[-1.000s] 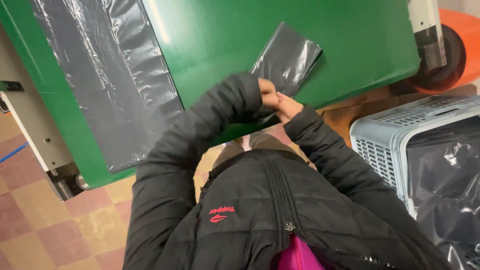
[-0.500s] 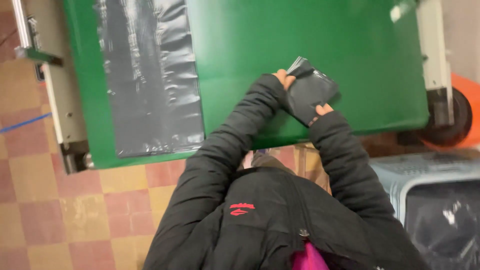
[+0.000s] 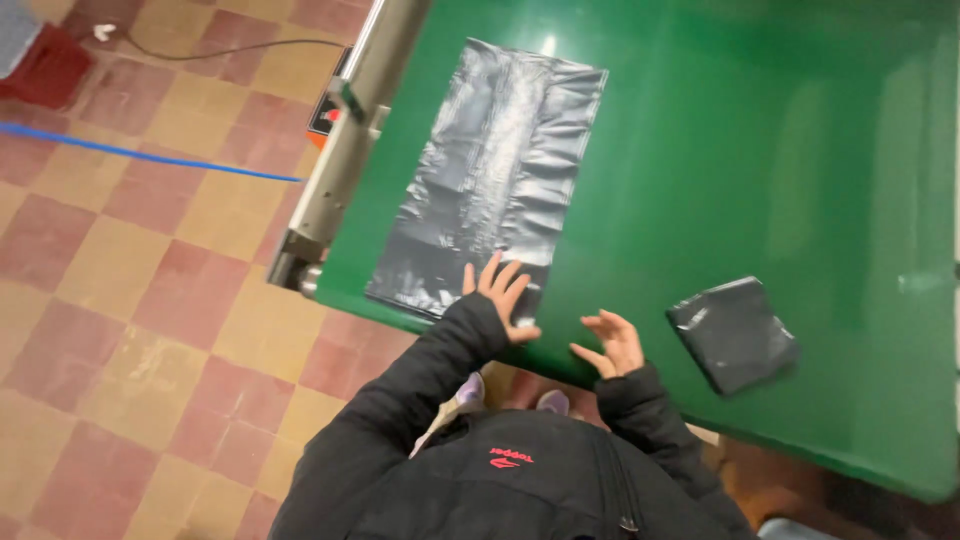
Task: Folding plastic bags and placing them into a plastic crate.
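One head-worn view, steeply downward and fairly near, over the green table edge and tiled floor.

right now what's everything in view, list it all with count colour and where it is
flat plastic bag: 1, dark grey, spread out on the left part of the table
folded plastic bag: 1, dark grey, small square packet lying on the table to the right of the hands
table: 1, green top with a metal frame along its left edge
floor: red and tan checked tiles, left of and below the table
blue line: 1, running across the floor at left
cable: 1, dark, on the floor at top left
jacket: 1, black, worn by the person
left hand: open, fingers spread on the near edge of the flat plastic bag
right hand: open, holding nothing, over the table edge
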